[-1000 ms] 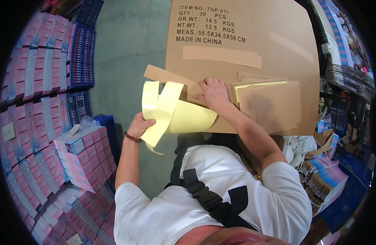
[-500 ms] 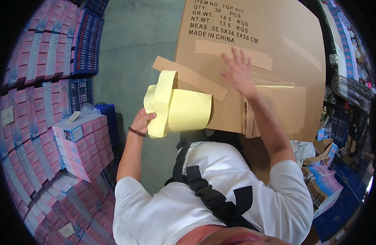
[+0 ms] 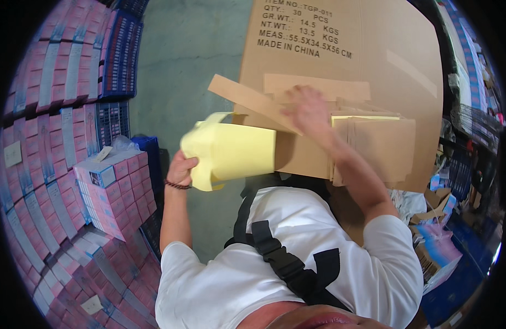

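My left hand (image 3: 183, 168) grips a folded yellow card sheet (image 3: 239, 148) by its bent left end, thumb on top. The sheet's broad flat part reaches right, to the near left edge of a large brown carton (image 3: 341, 33). On the carton lie two cardboard strips: a level strip (image 3: 343, 89) and a slanted strip (image 3: 245, 100) whose far left end sticks out past the carton's edge. My right hand (image 3: 309, 109) is over both strips, slightly blurred, thumb and fingers apart and fingers bent down on the level strip.
Folded brown cardboard pieces (image 3: 382, 148) are stacked on the carton beside my right forearm, with a yellow edge showing among them. Stacked pink boxes (image 3: 121, 186) and blue crates (image 3: 118, 60) line the left. Flattened printed cartons (image 3: 437, 252) stand at the lower right.
My right hand has come down onto the strips, its fingers now bent. The level strip has shifted nearer to me. My left hand has moved slightly left and down with the yellow card sheet.
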A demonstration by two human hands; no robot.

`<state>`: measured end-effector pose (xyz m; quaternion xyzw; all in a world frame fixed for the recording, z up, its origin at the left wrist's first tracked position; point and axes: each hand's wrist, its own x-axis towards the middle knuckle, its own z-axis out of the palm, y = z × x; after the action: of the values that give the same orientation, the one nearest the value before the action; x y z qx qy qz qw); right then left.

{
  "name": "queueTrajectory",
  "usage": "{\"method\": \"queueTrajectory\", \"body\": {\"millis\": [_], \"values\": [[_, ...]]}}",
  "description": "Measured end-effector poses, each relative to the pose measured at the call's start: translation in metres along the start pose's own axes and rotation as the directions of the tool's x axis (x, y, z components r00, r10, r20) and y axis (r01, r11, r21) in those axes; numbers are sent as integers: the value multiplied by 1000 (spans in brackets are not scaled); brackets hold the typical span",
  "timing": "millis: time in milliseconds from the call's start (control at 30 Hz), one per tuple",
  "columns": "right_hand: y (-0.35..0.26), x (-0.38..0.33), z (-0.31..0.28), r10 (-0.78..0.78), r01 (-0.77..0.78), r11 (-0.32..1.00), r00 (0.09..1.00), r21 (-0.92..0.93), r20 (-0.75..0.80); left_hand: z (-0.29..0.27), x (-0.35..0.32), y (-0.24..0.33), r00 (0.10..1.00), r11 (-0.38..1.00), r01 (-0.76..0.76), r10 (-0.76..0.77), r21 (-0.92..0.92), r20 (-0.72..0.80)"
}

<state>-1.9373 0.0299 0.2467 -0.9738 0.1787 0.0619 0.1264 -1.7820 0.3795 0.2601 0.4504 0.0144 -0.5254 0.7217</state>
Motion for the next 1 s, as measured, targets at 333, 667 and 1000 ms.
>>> {"method": "queueTrajectory", "body": {"millis": [333, 667, 1000], "values": [[-44, -30, 32, -150, 161, 986, 966, 36, -212, -7, -2, 62, 968, 951, -249, 252, 185, 8], [-18, -90, 34, -304, 331, 932, 935, 147, -180, 17, 51, 78, 956, 944, -294, 288, 153, 57], [-21, -79, 24, -115, 139, 984, 973, 109, -202, 35, 97, 70, 971, 933, -211, 234, 291, -46]]}}
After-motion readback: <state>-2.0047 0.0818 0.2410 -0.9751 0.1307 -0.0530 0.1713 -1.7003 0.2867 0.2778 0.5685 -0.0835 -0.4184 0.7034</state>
